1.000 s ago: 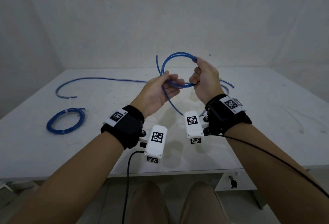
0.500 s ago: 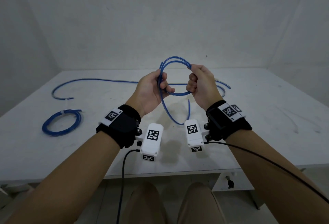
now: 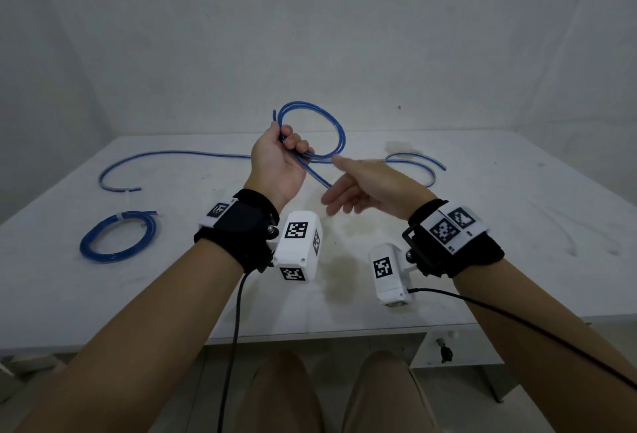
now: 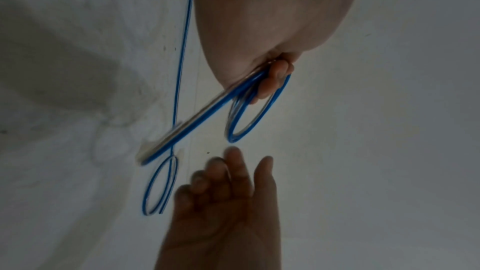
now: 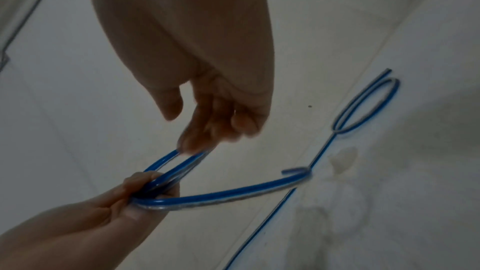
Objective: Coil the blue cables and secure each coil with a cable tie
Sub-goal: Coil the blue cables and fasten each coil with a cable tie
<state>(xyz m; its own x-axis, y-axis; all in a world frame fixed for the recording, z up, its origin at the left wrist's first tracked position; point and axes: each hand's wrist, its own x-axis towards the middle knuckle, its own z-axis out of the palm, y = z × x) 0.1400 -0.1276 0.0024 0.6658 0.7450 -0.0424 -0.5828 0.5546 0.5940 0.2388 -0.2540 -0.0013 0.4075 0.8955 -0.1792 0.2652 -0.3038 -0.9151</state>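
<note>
The left hand (image 3: 275, 164) is raised above the counter (image 3: 482, 226), fingers curled round the blue cable (image 3: 339, 133), whose glossy tubing stands up from the fist in a round double loop. Its loose tail drops toward the counter. The right hand (image 3: 365, 188) hovers just beside, palm turned inward, fingers straight and relaxed, holding nothing. A finished coil (image 3: 117, 236), bound with a pale cable tie (image 3: 119, 215), lies flat at the far left of the matte white counter.
</note>
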